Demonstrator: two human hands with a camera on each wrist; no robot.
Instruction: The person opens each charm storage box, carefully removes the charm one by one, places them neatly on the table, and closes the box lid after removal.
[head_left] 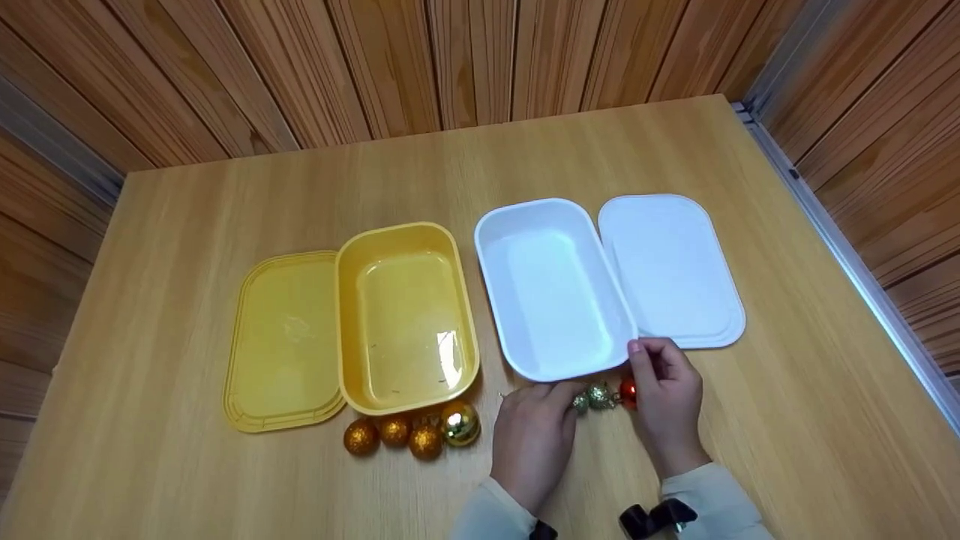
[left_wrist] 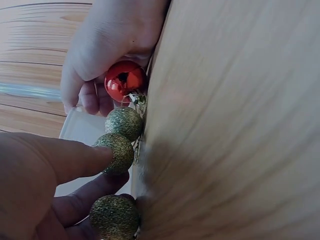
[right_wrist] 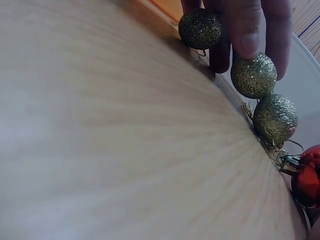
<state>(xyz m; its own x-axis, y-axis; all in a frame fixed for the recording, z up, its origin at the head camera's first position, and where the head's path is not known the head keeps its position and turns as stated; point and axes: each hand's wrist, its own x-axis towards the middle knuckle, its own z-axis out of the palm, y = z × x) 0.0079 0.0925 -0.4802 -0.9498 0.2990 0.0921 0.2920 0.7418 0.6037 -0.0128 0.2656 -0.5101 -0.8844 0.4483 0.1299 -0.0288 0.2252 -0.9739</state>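
My left hand point(head_left: 532, 439) is at the near edge of the white plastic container point(head_left: 559, 300). Its thumb and fingers pinch a green glitter Christmas ball point(left_wrist: 117, 152). Beside it is a second green ball point(left_wrist: 125, 123), and a third, darker one point(left_wrist: 115, 217) lies by the lower fingers. The thumb of my right hand point(head_left: 671, 405) lies over the container's near right corner, with the fingers curled there, gripping the rim. Below that hand sits a shiny red ball point(left_wrist: 125, 81), partly hidden by it in the head view.
Left of the white container stands a yellow container point(head_left: 409, 322), its yellow lid point(head_left: 285, 345) lying alongside. Several orange-gold balls point(head_left: 426, 442) rest in front of it. A white lid point(head_left: 671, 262) lies right of the white container. Wood-panelled walls point(head_left: 472, 60) border the table.
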